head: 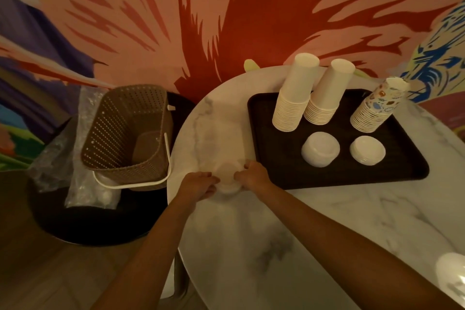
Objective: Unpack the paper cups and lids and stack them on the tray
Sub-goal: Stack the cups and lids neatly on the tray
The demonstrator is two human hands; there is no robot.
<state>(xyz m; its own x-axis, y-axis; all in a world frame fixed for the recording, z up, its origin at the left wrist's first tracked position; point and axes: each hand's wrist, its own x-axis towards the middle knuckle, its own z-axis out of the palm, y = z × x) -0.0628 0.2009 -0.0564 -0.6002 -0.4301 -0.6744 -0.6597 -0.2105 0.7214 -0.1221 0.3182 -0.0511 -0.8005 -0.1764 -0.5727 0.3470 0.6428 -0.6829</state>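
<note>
The left hand and the right hand each pinch the near end of a sleeve of lids, fingers curled on either side of it. It lies on the tabletop, just left of the tray. The clear wrap is faint; whether it is torn cannot be told. Freeing the lids seems the step in hand: the person should part the wrap at this end, hold the stack together so it slides out whole, then set it beside the two lid stacks, clear of the cups
</note>
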